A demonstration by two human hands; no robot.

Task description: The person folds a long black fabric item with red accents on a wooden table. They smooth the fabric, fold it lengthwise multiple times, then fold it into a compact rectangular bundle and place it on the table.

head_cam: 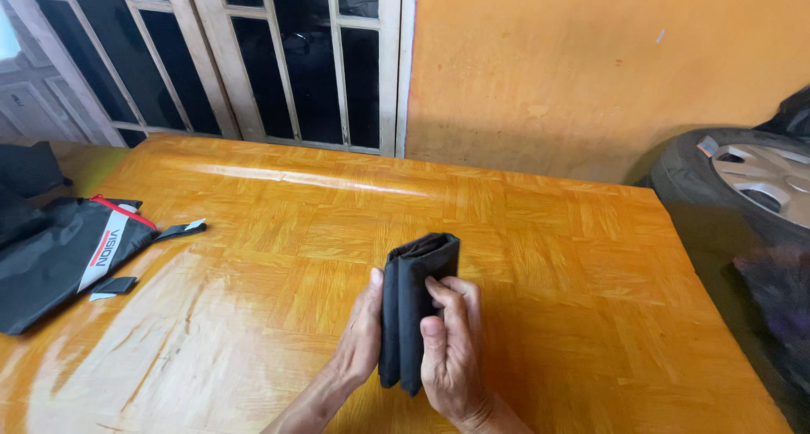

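Observation:
A folded black cloth bundle (413,303) stands on edge above the wooden table (540,257), near its front middle. My left hand (361,337) presses flat against the bundle's left side, thumb up along it. My right hand (451,345) grips the right side, with the thumb and fingers curled over the fabric. Both hands squeeze the bundle between them.
A black bag with a white and red stripe (63,253) lies at the table's left edge, with loose straps (179,230) beside it. A car wheel and tyre (742,189) lean at the right. Behind stand an orange wall (591,63) and a glazed white-framed door (295,54).

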